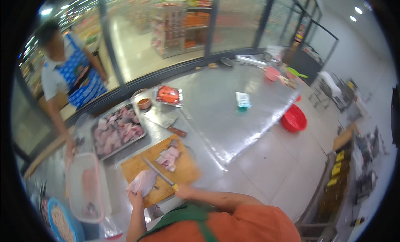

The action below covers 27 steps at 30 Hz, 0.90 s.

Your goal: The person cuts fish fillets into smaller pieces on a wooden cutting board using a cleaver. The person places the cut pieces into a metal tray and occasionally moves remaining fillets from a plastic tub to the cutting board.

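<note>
A wooden cutting board [184, 176] lies on the steel table before me. My left hand [136, 199] holds the near end of a large piece of pale raw meat [144, 182] at the board's left side. In my right hand [184, 191] is the yellow handle of a long knife [159, 171], its blade lying between that piece and some cut raw meat [169, 157] farther right. Beyond the board, a metal tray [144, 136] holds many raw meat pieces. A second knife with a wooden handle [177, 131] lies on the table past the board.
A person [67, 64] at the window opening grips a white plastic tub [104, 192] at the left. A blue basin [78, 226] stands nearer me. Beyond the tray are a small brown bowl [144, 104] and a red package [169, 96]. A red basin [293, 118] sits to the right.
</note>
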### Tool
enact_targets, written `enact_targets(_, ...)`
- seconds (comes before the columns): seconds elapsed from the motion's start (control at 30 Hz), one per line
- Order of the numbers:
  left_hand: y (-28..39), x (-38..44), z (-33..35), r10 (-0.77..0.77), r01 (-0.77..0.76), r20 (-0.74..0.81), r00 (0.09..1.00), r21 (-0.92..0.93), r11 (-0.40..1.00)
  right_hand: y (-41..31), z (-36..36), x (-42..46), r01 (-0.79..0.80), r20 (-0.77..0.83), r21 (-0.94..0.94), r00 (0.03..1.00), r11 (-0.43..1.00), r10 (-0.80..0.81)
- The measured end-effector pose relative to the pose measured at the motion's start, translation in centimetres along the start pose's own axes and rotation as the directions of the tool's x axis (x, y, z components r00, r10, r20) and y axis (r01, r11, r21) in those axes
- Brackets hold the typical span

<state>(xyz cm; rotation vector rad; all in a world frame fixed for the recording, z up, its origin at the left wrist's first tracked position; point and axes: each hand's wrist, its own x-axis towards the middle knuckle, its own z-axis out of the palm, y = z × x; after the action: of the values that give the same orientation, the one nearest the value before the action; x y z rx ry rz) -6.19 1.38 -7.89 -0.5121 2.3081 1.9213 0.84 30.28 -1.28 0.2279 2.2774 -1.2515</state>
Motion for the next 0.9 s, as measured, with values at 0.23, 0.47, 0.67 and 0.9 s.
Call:
enact_targets(0.23,0.4,-0.5,1.2,0.07,-0.032,-0.124,0.99,0.285,0.958,0.1,-0.3,-0.5,0.035,-0.084,-0.262,0.995,0.964,-0.059)
enact_targets(0.47,1.2,-1.7,1.5,0.1,-0.053,-0.105,0.989,0.383,0.922,-1.4,-1.5,-2.0,0.032,-0.073,-0.038,0.997,0.999,-0.034)
enact_targets(0.67,2.0,-1.6,1.8,0.009,0.037,-0.108,0.994,0.408,0.912,-3.7,-2.6,-3.2,-0.011,-0.018,0.147,1.0,0.989,0.014)
enact_targets(0.9,1.8,-1.6,1.5,0.013,0.022,-0.093,0.996,0.36,0.933,-3.5,-2.4,-3.0,-0.014,0.006,0.169,1.0,0.986,0.013)
